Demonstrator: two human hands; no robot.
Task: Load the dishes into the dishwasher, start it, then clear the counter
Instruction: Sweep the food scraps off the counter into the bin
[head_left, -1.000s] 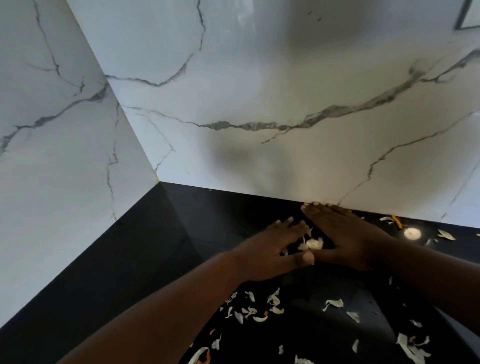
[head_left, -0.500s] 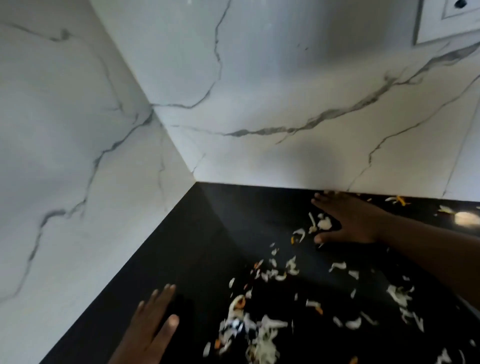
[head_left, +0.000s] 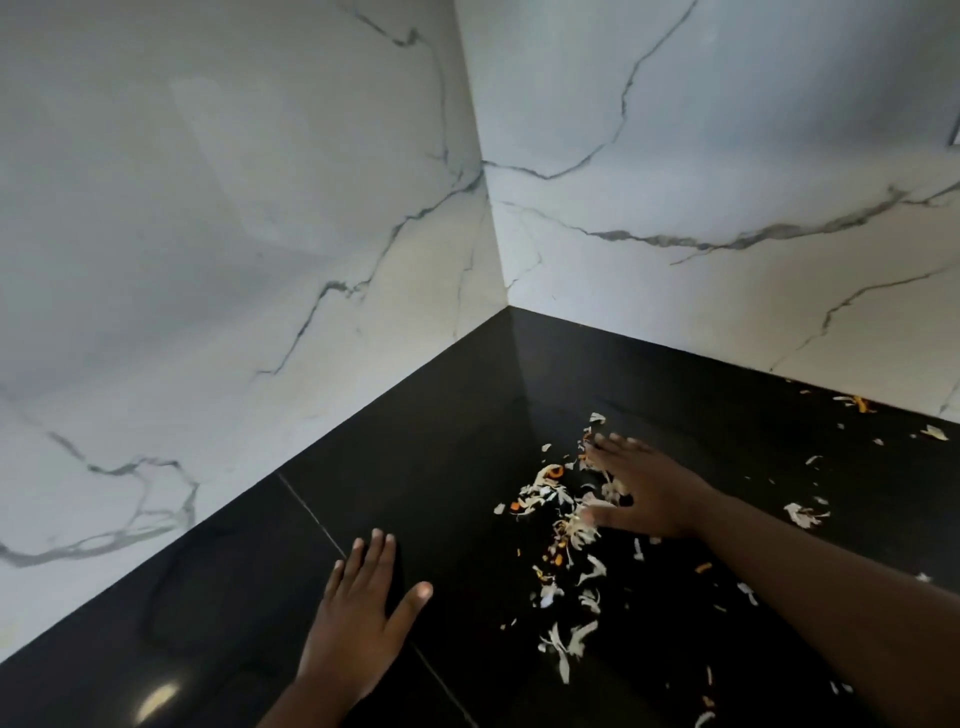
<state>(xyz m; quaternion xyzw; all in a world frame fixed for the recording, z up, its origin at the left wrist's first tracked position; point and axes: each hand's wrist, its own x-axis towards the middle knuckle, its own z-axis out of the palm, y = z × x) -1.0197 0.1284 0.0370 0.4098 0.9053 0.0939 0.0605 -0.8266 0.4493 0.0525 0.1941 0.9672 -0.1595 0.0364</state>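
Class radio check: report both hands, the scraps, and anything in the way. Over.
Left hand open, flat on counter. Right hand open, against the scraps. Scraps scattered, uncollected. Nothing blocking.

Hands: I have two, my left hand (head_left: 363, 613) and my right hand (head_left: 644, 488).
Counter: one black counter (head_left: 426, 467).
Walls: two white marble walls (head_left: 234, 234), meeting in one corner.
Food scraps (head_left: 566, 525): too many little white and orange bits to count, in one big pile and some loose ones.
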